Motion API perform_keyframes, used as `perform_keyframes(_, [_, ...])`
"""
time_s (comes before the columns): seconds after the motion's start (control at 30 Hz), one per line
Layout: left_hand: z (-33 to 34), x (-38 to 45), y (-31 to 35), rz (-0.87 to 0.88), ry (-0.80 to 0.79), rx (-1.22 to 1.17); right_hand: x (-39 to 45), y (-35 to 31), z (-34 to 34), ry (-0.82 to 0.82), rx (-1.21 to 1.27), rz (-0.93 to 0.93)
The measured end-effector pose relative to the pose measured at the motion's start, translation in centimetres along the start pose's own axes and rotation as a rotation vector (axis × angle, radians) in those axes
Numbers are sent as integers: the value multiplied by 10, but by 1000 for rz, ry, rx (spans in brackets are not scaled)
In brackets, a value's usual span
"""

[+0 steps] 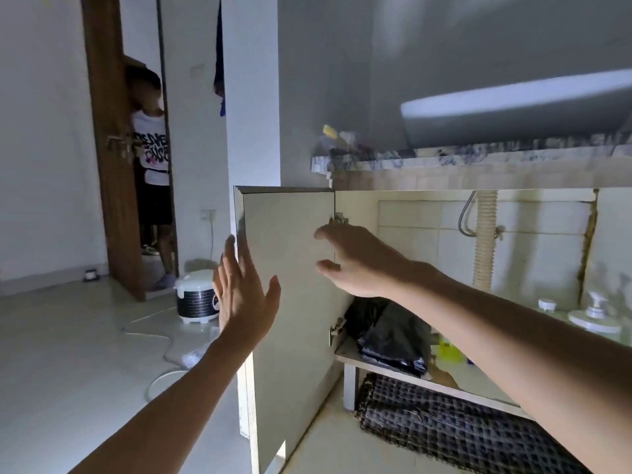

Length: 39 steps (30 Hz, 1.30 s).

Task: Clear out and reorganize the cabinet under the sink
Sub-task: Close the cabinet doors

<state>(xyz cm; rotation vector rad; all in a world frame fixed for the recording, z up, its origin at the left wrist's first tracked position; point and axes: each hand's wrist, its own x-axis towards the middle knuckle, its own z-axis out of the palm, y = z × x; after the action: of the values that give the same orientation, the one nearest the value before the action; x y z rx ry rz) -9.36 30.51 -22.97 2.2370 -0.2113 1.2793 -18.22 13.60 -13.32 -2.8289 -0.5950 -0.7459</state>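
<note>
The cabinet under the sink stands open, its pale left door [290, 241] swung out towards me. My left hand [244, 292] is spread flat at the door's outer edge, fingers apart, holding nothing. My right hand [355, 260] hovers open in front of the door's hinge side, near the upper hinge [339, 218]. Inside, on the cabinet floor [355, 359], lies a crumpled black plastic bag [393, 331], a yellow item [449, 348] behind it, and white pump bottles [595, 314] at the right. A corrugated drain hose [485, 241] hangs down from above.
A white basin [513, 107] sits on the marble counter [444, 159]. A dark woven mat [461, 425] lies on the floor before the cabinet. A rice cooker [196, 297] with a white cord stands on the tiles at left. A person stands in the wooden doorway [150, 159].
</note>
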Motion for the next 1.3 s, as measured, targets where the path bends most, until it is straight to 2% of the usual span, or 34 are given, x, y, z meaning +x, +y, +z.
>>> perform_keyframes(0.1, [6,7,-11,-203,-134,-197,38,-31,4,64,25,-31])
perform_keyframes(0.17, [9,11,-13,-229,-158,-307,63,-45,10,96,39,-33])
perform_keyframes(0.23, [7,15,-12,-234,-117,-371,85,-50,16,119,44,-13])
perform_keyframes(0.4, [7,10,-5,-77,-128,-435,108,-41,35,154,123,57])
perform_keyframes(0.57, [14,-2,16,90,-292,-594,90,-22,34,286,194,27])
perform_keyframes(0.67, [30,-12,25,246,-432,-611,67,-1,25,335,150,9])
perform_keyframes(0.77, [50,-33,37,349,-504,-579,45,22,15,411,127,28])
perform_keyframes(0.9, [76,-62,55,330,-545,-518,27,46,2,476,89,71])
perform_keyframes(1.13, [126,-73,136,271,-427,-421,3,116,-18,600,102,218])
perform_keyframes(1.23, [152,-72,165,225,-441,-431,-6,148,-21,564,57,259])
perform_keyframes(1.3, [166,-65,181,202,-440,-446,-14,170,-14,468,14,284])
